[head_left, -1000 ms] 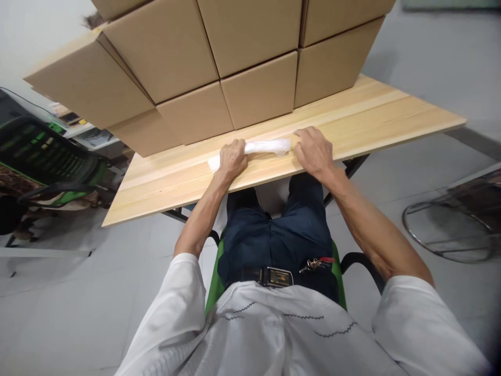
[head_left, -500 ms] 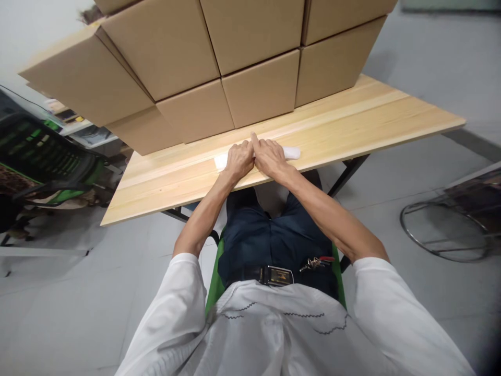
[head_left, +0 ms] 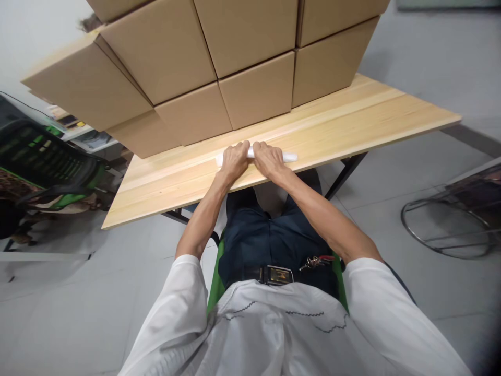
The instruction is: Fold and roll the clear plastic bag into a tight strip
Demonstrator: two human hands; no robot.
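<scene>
A thin white roll (head_left: 287, 156), plastic or cloth, lies along the near part of the wooden table (head_left: 352, 120). My left hand (head_left: 234, 161) and my right hand (head_left: 267, 159) sit side by side on its middle, fingers curled over it and pressing it to the table. Only the roll's two ends show, one left of my left hand and one right of my right hand.
Stacked brown cardboard boxes (head_left: 219, 62) fill the back of the table just beyond my hands. A dark mesh chair (head_left: 47, 162) stands at the left. A round metal frame (head_left: 446, 224) rests on the grey floor at the right. I sit on a green chair.
My right hand has slid left from the roll's right end to meet my left hand at the middle. The white piece looks tighter and thinner than before.
</scene>
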